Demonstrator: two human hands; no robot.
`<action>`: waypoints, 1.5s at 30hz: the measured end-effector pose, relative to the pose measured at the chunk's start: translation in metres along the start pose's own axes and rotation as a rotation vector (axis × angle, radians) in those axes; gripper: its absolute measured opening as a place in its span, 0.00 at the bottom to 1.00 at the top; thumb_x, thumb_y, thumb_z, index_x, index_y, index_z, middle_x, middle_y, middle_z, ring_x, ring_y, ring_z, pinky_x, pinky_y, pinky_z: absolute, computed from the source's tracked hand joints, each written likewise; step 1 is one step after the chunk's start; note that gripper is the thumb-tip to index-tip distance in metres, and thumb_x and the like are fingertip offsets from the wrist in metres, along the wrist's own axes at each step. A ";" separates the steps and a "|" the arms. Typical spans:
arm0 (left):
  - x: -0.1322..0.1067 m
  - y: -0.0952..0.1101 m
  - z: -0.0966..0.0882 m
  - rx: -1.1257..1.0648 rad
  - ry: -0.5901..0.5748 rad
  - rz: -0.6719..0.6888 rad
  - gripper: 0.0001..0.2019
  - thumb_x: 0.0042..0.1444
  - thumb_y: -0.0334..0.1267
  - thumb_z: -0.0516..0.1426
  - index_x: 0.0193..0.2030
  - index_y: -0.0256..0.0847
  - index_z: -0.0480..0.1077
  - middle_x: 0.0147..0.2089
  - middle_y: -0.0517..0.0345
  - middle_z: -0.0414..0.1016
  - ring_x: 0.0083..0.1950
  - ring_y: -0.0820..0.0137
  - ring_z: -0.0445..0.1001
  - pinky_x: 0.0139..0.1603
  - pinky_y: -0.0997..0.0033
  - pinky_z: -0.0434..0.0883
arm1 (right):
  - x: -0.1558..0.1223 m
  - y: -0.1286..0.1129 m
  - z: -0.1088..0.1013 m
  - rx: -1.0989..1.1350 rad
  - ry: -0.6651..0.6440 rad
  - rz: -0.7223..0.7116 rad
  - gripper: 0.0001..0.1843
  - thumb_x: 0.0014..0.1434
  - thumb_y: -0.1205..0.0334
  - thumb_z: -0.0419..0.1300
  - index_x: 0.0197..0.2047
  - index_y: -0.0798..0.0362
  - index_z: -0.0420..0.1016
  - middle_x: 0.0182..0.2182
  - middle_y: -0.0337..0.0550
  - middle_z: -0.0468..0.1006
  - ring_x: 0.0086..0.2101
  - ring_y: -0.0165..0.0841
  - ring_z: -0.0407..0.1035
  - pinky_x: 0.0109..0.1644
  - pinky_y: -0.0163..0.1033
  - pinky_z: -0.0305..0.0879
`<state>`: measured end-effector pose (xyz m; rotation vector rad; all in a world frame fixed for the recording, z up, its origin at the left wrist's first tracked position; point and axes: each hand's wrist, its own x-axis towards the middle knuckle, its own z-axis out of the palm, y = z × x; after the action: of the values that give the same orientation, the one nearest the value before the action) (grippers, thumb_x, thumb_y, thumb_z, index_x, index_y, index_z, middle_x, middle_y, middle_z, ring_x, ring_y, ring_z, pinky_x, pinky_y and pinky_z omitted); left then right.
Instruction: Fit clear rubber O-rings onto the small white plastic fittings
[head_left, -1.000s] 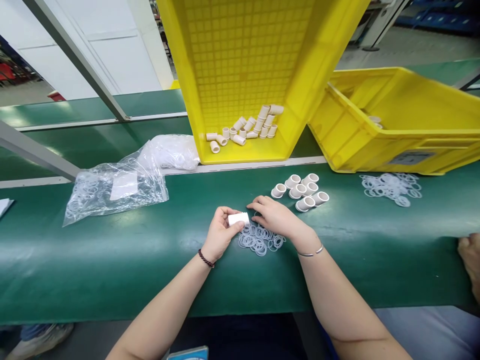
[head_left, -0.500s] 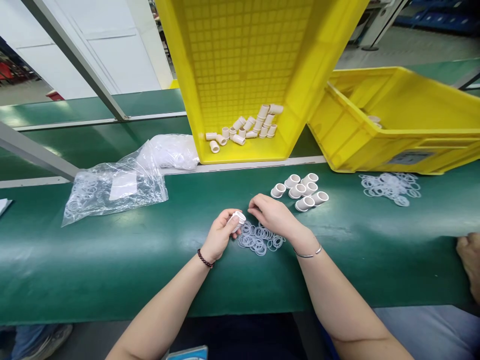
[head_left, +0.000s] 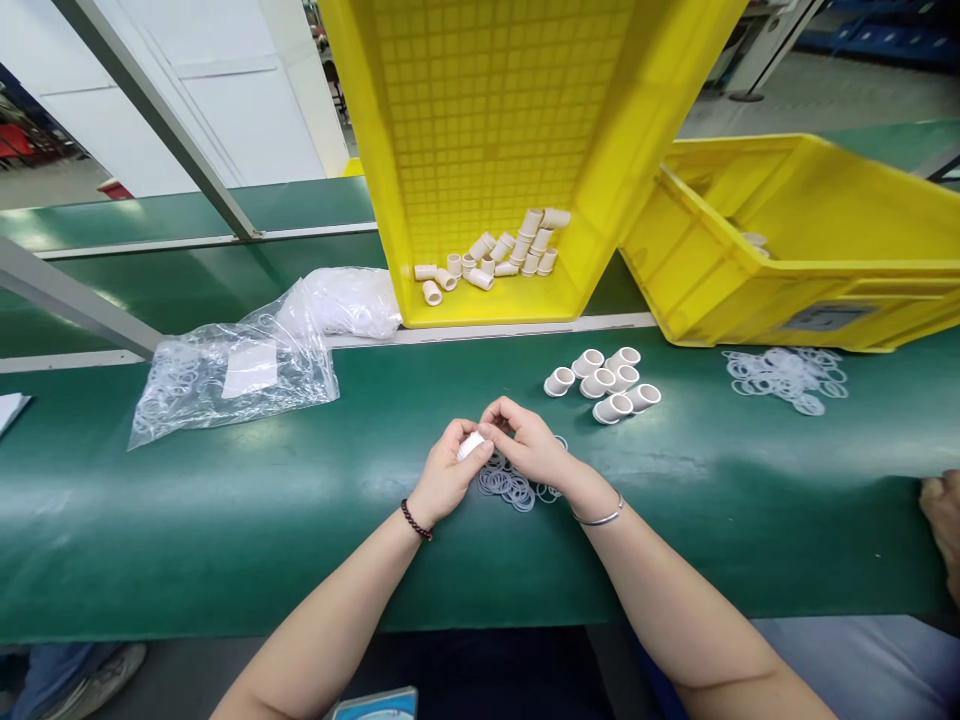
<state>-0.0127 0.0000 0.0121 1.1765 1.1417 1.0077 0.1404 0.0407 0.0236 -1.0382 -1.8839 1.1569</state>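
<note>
My left hand [head_left: 448,466] is closed around a white plastic pipe fitting [head_left: 470,446], held just above the green worktop. The fingers of my right hand [head_left: 523,436] are pinched together at the fitting's upper right end; what they hold, if anything, is hidden. Below both hands lies a loose pile of thin translucent rings [head_left: 511,487], partly covered by the right hand. Several more white pipe fittings [head_left: 598,382] stand or lean in a group beyond my right hand, their open ends up.
A tilted yellow crate [head_left: 495,312] at the back holds several fittings [head_left: 480,280]. Another yellow crate [head_left: 750,300] stands right, with a second ring pile [head_left: 787,375] before it. Clear bags [head_left: 300,375] lie left. Another person's hand [head_left: 943,515] rests at the right edge.
My right hand has moved left and now meets the fitting in my left hand, covering its open end. The left hand keeps its hold, with the fitting turned a little.
</note>
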 end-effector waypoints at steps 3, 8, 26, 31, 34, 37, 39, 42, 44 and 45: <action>-0.002 0.002 0.000 0.197 0.008 0.111 0.13 0.56 0.47 0.55 0.41 0.40 0.65 0.34 0.61 0.68 0.33 0.73 0.64 0.35 0.74 0.61 | 0.000 0.000 0.000 0.034 -0.008 0.013 0.11 0.61 0.53 0.53 0.36 0.52 0.65 0.30 0.38 0.70 0.29 0.29 0.65 0.33 0.34 0.62; -0.006 0.004 0.001 0.346 0.070 0.196 0.12 0.57 0.45 0.55 0.43 0.41 0.63 0.39 0.58 0.70 0.36 0.70 0.67 0.37 0.72 0.62 | 0.000 0.003 0.003 -0.045 -0.041 0.070 0.14 0.63 0.50 0.49 0.41 0.52 0.65 0.26 0.36 0.70 0.27 0.29 0.64 0.32 0.33 0.60; -0.008 -0.003 -0.003 0.512 0.070 0.456 0.18 0.48 0.39 0.62 0.47 0.44 0.65 0.41 0.53 0.72 0.40 0.64 0.72 0.40 0.67 0.67 | 0.000 0.003 0.009 0.059 -0.043 0.087 0.14 0.65 0.56 0.45 0.38 0.52 0.68 0.31 0.38 0.73 0.32 0.29 0.66 0.36 0.34 0.62; -0.007 -0.007 -0.005 0.530 -0.028 0.530 0.14 0.52 0.38 0.60 0.46 0.44 0.65 0.42 0.52 0.71 0.43 0.63 0.71 0.45 0.64 0.66 | 0.001 0.001 0.006 0.097 -0.095 0.094 0.14 0.65 0.55 0.46 0.38 0.53 0.69 0.34 0.40 0.73 0.34 0.30 0.67 0.38 0.35 0.63; -0.008 -0.005 -0.005 0.487 -0.021 0.468 0.14 0.52 0.40 0.60 0.44 0.44 0.64 0.40 0.54 0.70 0.40 0.65 0.70 0.41 0.66 0.65 | 0.000 0.000 0.006 0.107 -0.074 0.091 0.15 0.64 0.55 0.46 0.37 0.53 0.69 0.33 0.40 0.73 0.33 0.30 0.66 0.37 0.35 0.63; -0.008 -0.002 -0.003 0.264 -0.026 0.311 0.12 0.53 0.42 0.59 0.42 0.42 0.64 0.37 0.57 0.69 0.35 0.70 0.68 0.36 0.71 0.63 | -0.001 0.000 0.009 0.074 0.017 0.080 0.14 0.64 0.54 0.47 0.39 0.52 0.69 0.33 0.39 0.72 0.31 0.29 0.66 0.35 0.34 0.63; -0.006 0.001 -0.002 0.007 -0.071 0.194 0.11 0.55 0.44 0.57 0.41 0.41 0.62 0.31 0.61 0.67 0.28 0.75 0.64 0.30 0.74 0.61 | -0.002 0.000 0.010 0.071 0.090 0.042 0.14 0.65 0.53 0.47 0.41 0.52 0.68 0.33 0.40 0.72 0.32 0.30 0.66 0.36 0.36 0.64; -0.001 0.005 -0.001 -0.339 -0.089 0.060 0.12 0.56 0.46 0.56 0.37 0.41 0.59 0.26 0.65 0.63 0.20 0.80 0.56 0.22 0.78 0.53 | -0.002 -0.003 0.010 0.077 0.115 -0.121 0.13 0.65 0.55 0.47 0.43 0.51 0.69 0.38 0.44 0.72 0.40 0.33 0.67 0.46 0.40 0.65; 0.001 0.007 -0.002 -0.464 -0.059 0.009 0.13 0.55 0.47 0.57 0.35 0.41 0.58 0.26 0.65 0.63 0.19 0.81 0.55 0.20 0.78 0.50 | -0.002 -0.005 0.010 0.062 0.071 -0.235 0.13 0.65 0.57 0.49 0.46 0.50 0.70 0.42 0.46 0.71 0.46 0.34 0.66 0.52 0.43 0.63; 0.002 0.008 -0.003 -0.503 -0.051 -0.010 0.14 0.55 0.47 0.57 0.34 0.41 0.58 0.25 0.65 0.63 0.19 0.81 0.56 0.20 0.79 0.50 | -0.002 -0.005 0.009 0.054 0.045 -0.275 0.13 0.64 0.57 0.50 0.48 0.50 0.70 0.44 0.47 0.70 0.48 0.34 0.65 0.54 0.44 0.63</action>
<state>-0.0150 0.0039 0.0200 0.7861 0.7874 1.1650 0.1321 0.0340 0.0246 -0.7418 -1.8804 1.0099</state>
